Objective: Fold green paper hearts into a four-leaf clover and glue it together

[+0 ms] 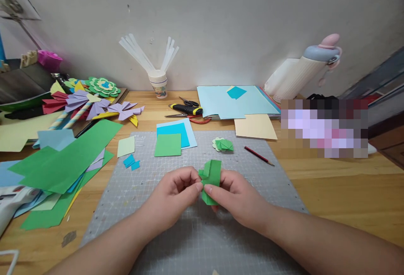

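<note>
A small folded piece of green paper is held between my two hands above the grey cutting mat. My left hand pinches its left edge between thumb and fingers. On the other side, my right hand grips it with the thumb in front and the fingers behind. Creases and a raised flap show on the paper. Just beyond lie a green folded piece on a pale scalloped shape, a green square over blue sheets, and small blue pieces.
Green paper sheets and a white tool lie at left, near folded paper flowers. Behind the mat are a paper cup with white strips, a yellow-black tool, scissors and light blue sheets. A pencil lies right.
</note>
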The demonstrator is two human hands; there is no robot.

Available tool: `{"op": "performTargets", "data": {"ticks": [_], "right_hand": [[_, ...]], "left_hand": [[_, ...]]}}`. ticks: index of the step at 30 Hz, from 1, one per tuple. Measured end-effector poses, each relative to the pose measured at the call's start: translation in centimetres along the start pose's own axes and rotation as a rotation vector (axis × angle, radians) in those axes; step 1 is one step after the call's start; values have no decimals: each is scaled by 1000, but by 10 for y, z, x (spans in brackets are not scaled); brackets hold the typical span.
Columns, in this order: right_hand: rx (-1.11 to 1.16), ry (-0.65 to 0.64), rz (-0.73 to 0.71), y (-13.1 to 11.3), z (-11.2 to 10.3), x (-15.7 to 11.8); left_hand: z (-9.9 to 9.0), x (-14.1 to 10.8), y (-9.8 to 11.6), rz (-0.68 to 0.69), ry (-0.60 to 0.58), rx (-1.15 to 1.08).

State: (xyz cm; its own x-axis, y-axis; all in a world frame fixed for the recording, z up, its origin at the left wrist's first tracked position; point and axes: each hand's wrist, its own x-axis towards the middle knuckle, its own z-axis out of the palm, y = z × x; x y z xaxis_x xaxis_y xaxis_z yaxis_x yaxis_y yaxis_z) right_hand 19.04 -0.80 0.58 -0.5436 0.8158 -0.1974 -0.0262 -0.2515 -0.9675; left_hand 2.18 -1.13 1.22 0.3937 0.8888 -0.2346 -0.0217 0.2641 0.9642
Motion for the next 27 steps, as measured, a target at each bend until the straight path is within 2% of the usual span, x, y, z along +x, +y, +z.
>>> {"op": "performTargets", "data": {"ticks": [14, 21, 24, 27], "right_hand": [[72, -89, 10, -1, 0, 1], [-13, 61, -67, 2, -3, 0], [-15, 61, -39, 1, -2, 0], [-21, 25, -9, 0, -1, 0]], "left_hand": [[1, -2, 2, 3, -56, 46], [-1, -5, -2, 16, -62, 218], [-1, -5, -3, -20, -96, 164], [-1, -3, -4, -16, -61, 50]]}}
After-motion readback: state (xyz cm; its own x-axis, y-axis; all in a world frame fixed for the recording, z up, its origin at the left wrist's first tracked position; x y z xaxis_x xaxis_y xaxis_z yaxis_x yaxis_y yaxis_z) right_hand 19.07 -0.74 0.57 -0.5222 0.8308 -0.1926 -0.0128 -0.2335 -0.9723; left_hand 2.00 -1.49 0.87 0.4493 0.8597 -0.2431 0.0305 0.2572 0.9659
